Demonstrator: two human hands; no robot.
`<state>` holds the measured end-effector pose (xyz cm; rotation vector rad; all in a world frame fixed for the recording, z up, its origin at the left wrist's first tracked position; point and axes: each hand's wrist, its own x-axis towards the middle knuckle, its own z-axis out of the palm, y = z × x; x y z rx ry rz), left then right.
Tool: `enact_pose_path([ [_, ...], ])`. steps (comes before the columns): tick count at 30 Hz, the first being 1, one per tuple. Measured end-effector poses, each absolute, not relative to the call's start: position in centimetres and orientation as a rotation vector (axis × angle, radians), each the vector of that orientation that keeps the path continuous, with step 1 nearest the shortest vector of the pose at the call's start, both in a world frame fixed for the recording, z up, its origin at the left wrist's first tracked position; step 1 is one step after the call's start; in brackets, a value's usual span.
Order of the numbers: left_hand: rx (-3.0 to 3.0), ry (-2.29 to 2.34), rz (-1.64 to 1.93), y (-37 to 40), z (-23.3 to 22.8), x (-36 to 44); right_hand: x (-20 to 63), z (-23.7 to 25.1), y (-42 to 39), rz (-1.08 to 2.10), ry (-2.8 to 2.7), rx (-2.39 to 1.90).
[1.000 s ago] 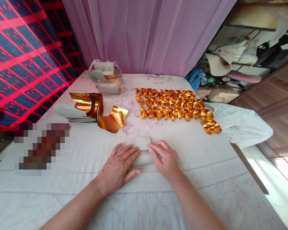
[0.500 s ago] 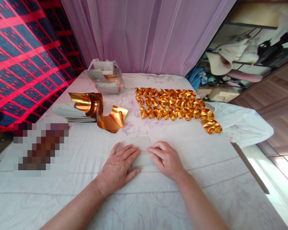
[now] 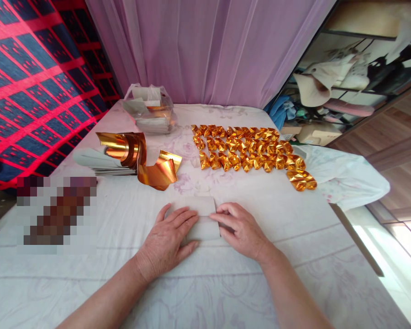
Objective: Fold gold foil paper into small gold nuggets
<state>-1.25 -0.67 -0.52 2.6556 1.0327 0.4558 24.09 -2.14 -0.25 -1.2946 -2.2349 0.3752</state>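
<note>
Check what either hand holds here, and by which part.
Neither grips anything. Both press a pale folded paper flat on the sheet: left hand on its left part, right hand on its right edge.

Bright daylight, pouring in from the lower right, blown out white near that corner. Soft, faint shadows under the hands (image 3: 205, 233). Hot glare off the gold foil (image 3: 137, 157). Heavy wide-angle bending toward the edges. Sharp mid-frame, apart from a pixelated patch (image 3: 56, 212) near the bed's left edge.
</note>
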Motion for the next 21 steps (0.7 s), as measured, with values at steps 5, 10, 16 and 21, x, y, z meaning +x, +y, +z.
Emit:
enact_pose_path([
  [5, 2.640, 1.043, 0.488, -0.67, -0.62, -1.23, 24.10, -0.28, -2.23, 0.392, -2.269, -1.312],
  [10, 2.644, 1.044, 0.469, -0.68, -0.60, -1.19, 24.14, -0.31, -2.19, 0.411, -2.278, -1.325],
  [16, 2.671, 1.051, 0.469, -0.66, -0.75, -1.34, 24.28, -0.15, -2.07, 0.398, -2.292, -1.288],
  [21, 2.685, 1.024, 0.485, -0.52, -0.92, -1.53, 24.18, -0.27, -2.10, 0.365, -2.250, -1.267],
])
